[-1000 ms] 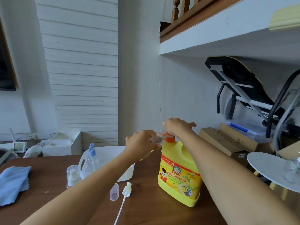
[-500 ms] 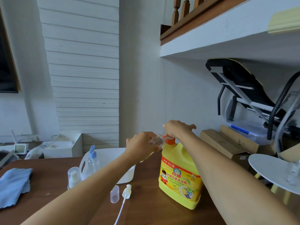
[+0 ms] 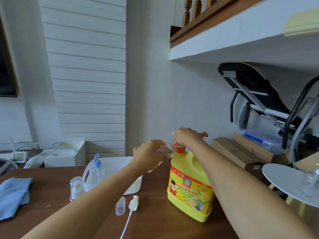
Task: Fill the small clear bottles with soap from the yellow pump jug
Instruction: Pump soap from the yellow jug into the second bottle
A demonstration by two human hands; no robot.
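Yellow jug [image 3: 189,192] beside tub [image 3: 135,185]; left fingers [image 3: 156,144] grip clear bottle [image 3: 166,149]; right fingers [image 3: 178,135] over pump [image 3: 179,149], grip unclear.

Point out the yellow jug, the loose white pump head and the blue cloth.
yellow jug [image 3: 189,192]: head view, on its front label.
white pump head [image 3: 134,202]: head view, on its white top.
blue cloth [image 3: 13,195]: head view, on its middle.

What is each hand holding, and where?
The left hand grips a small clear bottle around its body; the right hand rests on top of the yellow jug's orange pump.
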